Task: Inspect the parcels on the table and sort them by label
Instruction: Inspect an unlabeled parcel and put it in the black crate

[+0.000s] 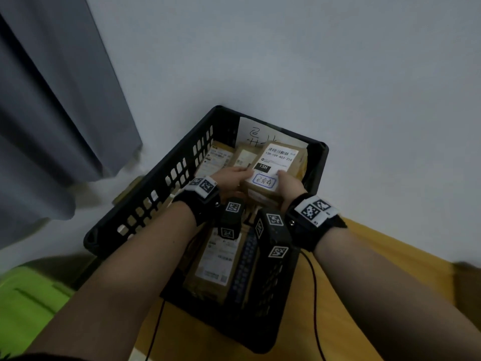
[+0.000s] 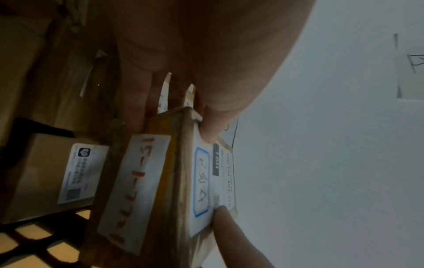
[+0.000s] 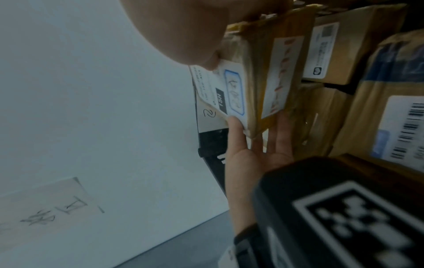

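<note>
A brown cardboard parcel (image 1: 279, 162) with a white label reading "15H" and a blue stamped box is held over the black plastic crate (image 1: 156, 181). My left hand (image 1: 231, 175) grips its left near corner, thumb on the label and fingers underneath. My right hand (image 1: 287, 182) grips the right near corner the same way. In the left wrist view the left hand (image 2: 176, 116) pinches the parcel (image 2: 160, 181), whose side strip bears red handwriting. The right wrist view shows the right hand (image 3: 206, 54) on the parcel (image 3: 259, 76).
Several other labelled parcels lie in the crate, one at the near end (image 1: 218, 259) and one at the back left (image 1: 216, 157). A handwritten paper sign (image 1: 256, 131) leans inside the back wall. A green bin (image 1: 26, 295) lies at the lower left, a grey curtain (image 1: 52, 113) at the left, and a wooden table (image 1: 377, 246) is underneath.
</note>
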